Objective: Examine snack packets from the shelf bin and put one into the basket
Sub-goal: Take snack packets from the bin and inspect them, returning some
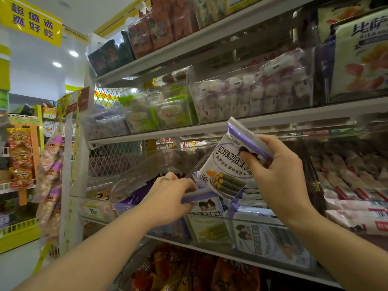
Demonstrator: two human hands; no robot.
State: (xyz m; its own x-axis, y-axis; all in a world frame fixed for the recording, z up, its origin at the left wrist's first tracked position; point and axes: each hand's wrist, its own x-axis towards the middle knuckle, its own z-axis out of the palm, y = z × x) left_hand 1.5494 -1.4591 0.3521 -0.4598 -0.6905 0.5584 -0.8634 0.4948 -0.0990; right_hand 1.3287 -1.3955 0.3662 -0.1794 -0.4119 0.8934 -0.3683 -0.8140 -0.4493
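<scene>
My right hand (279, 175) pinches a white and purple seaweed-roll snack packet (228, 169) by its upper right corner and holds it tilted above the clear shelf bin (262, 238). My left hand (174, 196) reaches into the same bin and grips the purple top edge of a second packet (206, 203) that still lies among several like packets. The bin's clear lid (151, 171) stands raised behind my left hand. No basket is in view.
Clear bins of wrapped snacks fill the shelves above (252, 91) and to the right (352, 185). Orange and red bags (189, 271) sit on the shelf below. An aisle with a yellow rack (21, 164) lies to the left, under a yellow hanging sign (31, 19).
</scene>
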